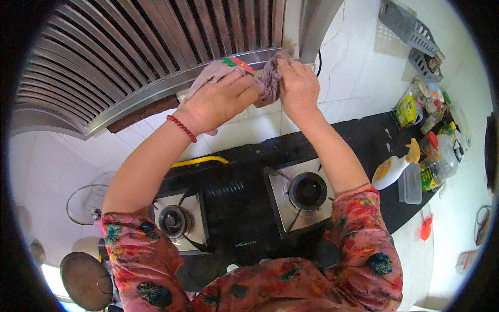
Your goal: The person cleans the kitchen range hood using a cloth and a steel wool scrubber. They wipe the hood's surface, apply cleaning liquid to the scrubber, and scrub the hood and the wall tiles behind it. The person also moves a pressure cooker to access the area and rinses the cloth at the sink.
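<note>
Both hands are raised to the front lower edge of a stainless-steel range hood (156,84). A mauve cloth (269,80) with a red and green printed patch is bunched between them. My left hand (224,95), a red beaded bracelet at its wrist, grips the wider part of the cloth. In my right hand (299,84) is the twisted end, pressed near the hood's corner. The fingertips of both hands are partly hidden by the cloth. Dark slatted baffles (187,31) fill the hood's underside above the hands.
Below lies a black gas cooktop with a left burner (175,221) and a right burner (308,191). A yellow hose (200,160) runs behind it. At right stand a spray bottle (393,169), a clear plastic container (410,185) and several bottles. Grey baskets (409,29) hang on the wall.
</note>
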A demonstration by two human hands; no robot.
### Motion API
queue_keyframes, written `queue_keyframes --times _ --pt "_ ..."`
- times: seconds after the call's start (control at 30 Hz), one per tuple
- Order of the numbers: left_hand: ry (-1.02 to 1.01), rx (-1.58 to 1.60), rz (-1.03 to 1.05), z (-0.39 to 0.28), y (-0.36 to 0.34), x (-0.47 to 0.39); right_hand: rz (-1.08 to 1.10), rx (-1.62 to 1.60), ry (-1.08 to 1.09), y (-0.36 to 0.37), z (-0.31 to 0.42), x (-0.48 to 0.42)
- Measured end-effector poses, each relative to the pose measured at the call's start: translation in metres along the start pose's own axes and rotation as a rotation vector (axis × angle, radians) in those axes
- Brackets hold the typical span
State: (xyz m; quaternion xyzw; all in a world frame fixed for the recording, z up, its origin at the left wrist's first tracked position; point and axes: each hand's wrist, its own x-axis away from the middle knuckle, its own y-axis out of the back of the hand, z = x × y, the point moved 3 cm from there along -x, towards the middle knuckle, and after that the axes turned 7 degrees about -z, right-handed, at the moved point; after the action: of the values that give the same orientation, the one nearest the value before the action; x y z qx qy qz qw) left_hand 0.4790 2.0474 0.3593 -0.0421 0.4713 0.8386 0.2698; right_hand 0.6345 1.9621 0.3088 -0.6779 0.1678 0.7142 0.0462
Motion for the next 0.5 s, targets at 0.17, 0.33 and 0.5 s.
queue_keyframes --times 0.17,0.33,0.5 --pt "-0.142 -0.025 -0.017 -0.001 0.008 0.011 0.502 -1.202 -1.415 0.006 -0.017 0.024" --pt "-0.128 -0.07 -0.131 -0.002 0.004 0.007 -0.112 -1.234 -0.954 0.009 -0.015 -0.011" --pt "-0.124 -0.15 -0.155 0.003 0.0 -0.023 -0.257 -0.143 -0.006 -0.009 -0.007 -0.039"
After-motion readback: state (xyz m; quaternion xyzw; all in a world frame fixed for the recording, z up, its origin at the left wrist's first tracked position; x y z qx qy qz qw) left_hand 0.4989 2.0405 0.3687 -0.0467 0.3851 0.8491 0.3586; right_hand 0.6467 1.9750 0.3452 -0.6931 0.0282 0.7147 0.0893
